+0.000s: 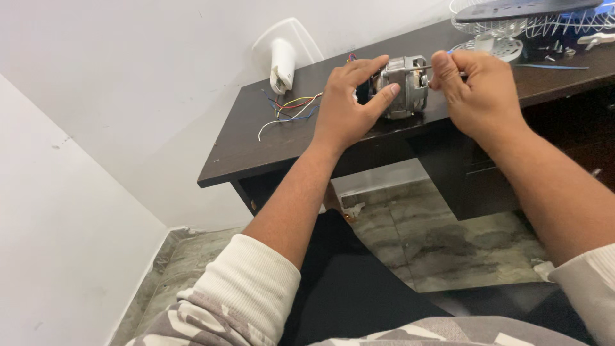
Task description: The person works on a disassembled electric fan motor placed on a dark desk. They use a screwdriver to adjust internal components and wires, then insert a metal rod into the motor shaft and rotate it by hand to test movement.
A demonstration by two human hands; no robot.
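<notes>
The left hand [349,102] grips the grey metal motor [403,86] on the dark desk [256,147], fingers spread around its casing; the right hand [477,90] pinches the motor's thin shaft [423,67]; coloured wires [291,109] and a white plastic housing [282,64] lie just left of them.

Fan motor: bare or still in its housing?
Bare. The motor lies on its side on the desk, metal casing exposed, left hand steadying it, right hand at its shaft.
</notes>
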